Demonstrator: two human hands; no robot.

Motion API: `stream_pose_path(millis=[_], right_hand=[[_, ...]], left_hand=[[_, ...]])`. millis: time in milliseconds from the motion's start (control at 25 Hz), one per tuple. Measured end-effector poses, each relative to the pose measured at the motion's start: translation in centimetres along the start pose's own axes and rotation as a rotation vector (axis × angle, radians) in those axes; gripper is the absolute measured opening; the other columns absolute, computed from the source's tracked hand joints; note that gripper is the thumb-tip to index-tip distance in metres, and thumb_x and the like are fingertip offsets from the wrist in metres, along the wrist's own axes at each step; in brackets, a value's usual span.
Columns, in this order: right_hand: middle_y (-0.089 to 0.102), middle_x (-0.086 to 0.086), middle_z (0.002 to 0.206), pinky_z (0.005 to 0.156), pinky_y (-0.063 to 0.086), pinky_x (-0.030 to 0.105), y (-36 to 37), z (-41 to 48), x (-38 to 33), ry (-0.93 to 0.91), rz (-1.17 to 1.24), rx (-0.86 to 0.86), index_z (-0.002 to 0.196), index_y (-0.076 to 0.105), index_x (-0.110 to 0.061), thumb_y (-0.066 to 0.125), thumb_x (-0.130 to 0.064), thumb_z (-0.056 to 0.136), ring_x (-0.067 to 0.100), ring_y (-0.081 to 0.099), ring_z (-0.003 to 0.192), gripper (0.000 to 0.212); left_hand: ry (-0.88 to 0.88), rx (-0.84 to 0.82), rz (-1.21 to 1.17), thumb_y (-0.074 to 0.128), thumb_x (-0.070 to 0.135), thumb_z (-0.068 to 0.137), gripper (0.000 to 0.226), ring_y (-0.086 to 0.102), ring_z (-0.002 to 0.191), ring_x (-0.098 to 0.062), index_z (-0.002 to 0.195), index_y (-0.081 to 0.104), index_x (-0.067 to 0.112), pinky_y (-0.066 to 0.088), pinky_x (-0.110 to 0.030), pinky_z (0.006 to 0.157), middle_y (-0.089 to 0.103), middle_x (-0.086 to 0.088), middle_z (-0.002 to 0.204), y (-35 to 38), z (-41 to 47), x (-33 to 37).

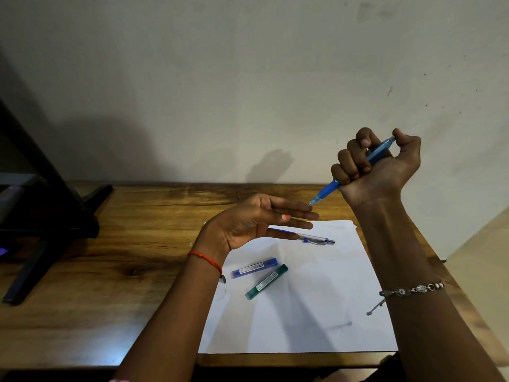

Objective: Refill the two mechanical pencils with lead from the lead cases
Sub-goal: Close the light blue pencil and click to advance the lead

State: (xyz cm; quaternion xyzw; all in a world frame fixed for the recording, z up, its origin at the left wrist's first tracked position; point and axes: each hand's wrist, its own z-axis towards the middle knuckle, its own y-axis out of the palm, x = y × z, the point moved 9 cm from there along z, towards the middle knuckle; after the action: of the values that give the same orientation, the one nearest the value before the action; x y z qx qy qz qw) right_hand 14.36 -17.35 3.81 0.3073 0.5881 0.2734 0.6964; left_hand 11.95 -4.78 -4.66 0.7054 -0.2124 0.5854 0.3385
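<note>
Now | right hand (377, 164) raised, fingers curled round blue pencil (327, 190), thumb at its cap | left hand (248, 224) held out, fingers straight and together, near the tip | silver pencil (316, 239) (partly behind left fingers), blue lead case (254, 268), green lead case (266, 282) lying on paper (316, 312) | blue pencil slanted, tip down-left.

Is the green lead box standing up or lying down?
Lying down. The green lead case lies flat on the white paper, beside the blue lead case.
</note>
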Motion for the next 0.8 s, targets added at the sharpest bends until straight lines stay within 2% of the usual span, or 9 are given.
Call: stream_pose_path(millis=[360, 480, 560, 640, 720, 800], right_hand=[[0.027, -0.002, 0.038, 0.036, 0.022, 0.017, -2.8, 0.8, 1.0, -0.038, 0.368, 0.046, 0.054, 0.045, -0.009, 0.027, -0.038, 0.084, 0.010, 0.024, 0.032, 0.046], [0.027, -0.001, 0.039, 0.038, 0.025, 0.018, -3.2, 0.9, 1.5, -0.041, 0.423, 0.060, 0.055, 0.045, -0.009, 0.024, -0.041, 0.089, 0.011, 0.025, 0.033, 0.051], [0.028, -0.001, 0.041, 0.041, 0.027, 0.019, -3.4, 0.9, 1.6, -0.036, 0.401, 0.065, 0.055, 0.045, -0.009, 0.027, -0.041, 0.088, 0.012, 0.027, 0.036, 0.049], [0.031, -0.001, 0.045, 0.045, 0.031, 0.020, -3.3, 0.8, 1.8, -0.015, 0.338, 0.053, 0.056, 0.045, -0.009, 0.037, -0.034, 0.079, 0.013, 0.031, 0.040, 0.034], [0.038, 0.000, 0.048, 0.051, 0.039, 0.024, -3.1, 0.9, 2.0, 0.016, 0.229, 0.033, 0.057, 0.046, -0.010, 0.041, -0.026, 0.071, 0.015, 0.039, 0.046, 0.022], [0.049, 0.002, 0.054, 0.061, 0.046, 0.029, -3.4, 0.9, 2.6, 0.080, 0.059, 0.036, 0.059, 0.051, -0.010, 0.041, -0.021, 0.076, 0.018, 0.051, 0.053, 0.023]], left_hand=[[0.080, -0.022, -0.116, 0.046, 0.001, 0.086, 0.034, 0.063, 0.110, -0.023, 0.112, 0.066, 0.011, 0.053, -0.037, 0.089, 0.069, -0.005, 0.113, 0.1, -0.2, 1.0], [0.091, -0.021, -0.129, 0.046, 0.001, 0.086, 0.034, 0.063, 0.110, -0.023, 0.111, 0.066, 0.011, 0.054, -0.037, 0.088, 0.069, -0.005, 0.113, 0.1, -0.2, 1.0], [0.100, -0.011, -0.133, 0.047, 0.004, 0.087, 0.032, 0.064, 0.108, -0.022, 0.110, 0.068, 0.012, 0.054, -0.036, 0.087, 0.069, -0.004, 0.112, 0.0, -0.2, 1.1], [0.116, 0.029, -0.134, 0.052, 0.009, 0.088, 0.025, 0.066, 0.104, -0.020, 0.105, 0.070, 0.012, 0.055, -0.035, 0.086, 0.071, -0.003, 0.107, -0.4, -0.2, 1.3], [0.118, 0.119, -0.151, 0.055, 0.017, 0.082, 0.024, 0.069, 0.095, -0.017, 0.097, 0.073, 0.012, 0.056, -0.033, 0.083, 0.073, -0.003, 0.100, -1.2, -0.2, 1.5], [0.102, 0.240, -0.197, 0.057, 0.020, 0.076, 0.022, 0.071, 0.082, -0.014, 0.086, 0.075, 0.010, 0.058, -0.029, 0.074, 0.075, -0.003, 0.089, -2.4, -0.4, 1.4]])
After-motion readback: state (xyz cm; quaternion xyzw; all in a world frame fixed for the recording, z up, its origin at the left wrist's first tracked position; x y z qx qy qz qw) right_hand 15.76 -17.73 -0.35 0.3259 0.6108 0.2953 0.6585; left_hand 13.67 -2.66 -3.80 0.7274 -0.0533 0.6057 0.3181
